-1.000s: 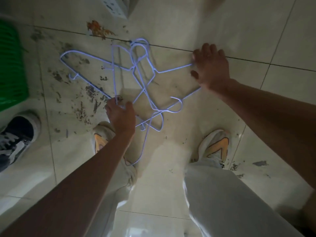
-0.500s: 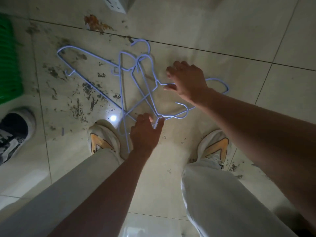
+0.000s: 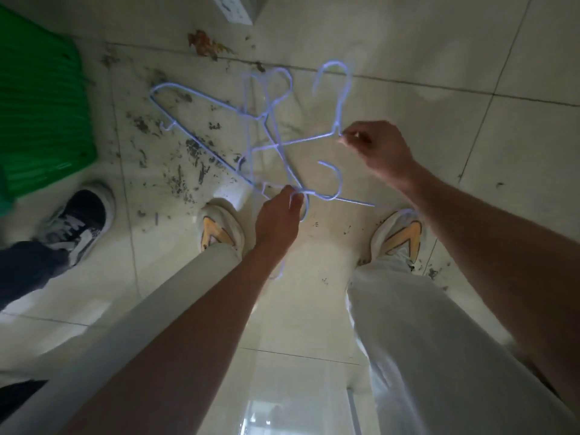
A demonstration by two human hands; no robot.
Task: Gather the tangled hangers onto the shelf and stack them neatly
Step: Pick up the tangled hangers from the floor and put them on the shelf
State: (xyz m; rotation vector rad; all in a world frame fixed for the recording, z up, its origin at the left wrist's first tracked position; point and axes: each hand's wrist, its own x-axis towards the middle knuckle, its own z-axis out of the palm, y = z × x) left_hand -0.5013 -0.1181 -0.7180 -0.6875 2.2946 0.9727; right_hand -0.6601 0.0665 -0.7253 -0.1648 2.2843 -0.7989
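Observation:
Several thin light-blue wire hangers (image 3: 270, 133) lie tangled over the dirty tiled floor in front of my feet. My left hand (image 3: 277, 218) grips the tangle near its lower end, fingers curled round the wires. My right hand (image 3: 376, 149) pinches one hanger (image 3: 337, 98) at the base of its hook and holds it raised, hook pointing away from me. Another hanger (image 3: 188, 120) stretches out to the left, low over or on the floor. No shelf shows in this view.
A green ribbed plastic object (image 3: 40, 98) sits at the left edge. Another person's dark sneaker (image 3: 78, 221) stands at the left. My own shoes (image 3: 219, 227) are just below the hangers. A white object (image 3: 235, 7) is at the top; the floor is stained with debris.
My right hand has moved right and lifted one hanger by its neck. My left hand has closed on the tangle's lower end and raised it; the hangers have shifted up off the floor.

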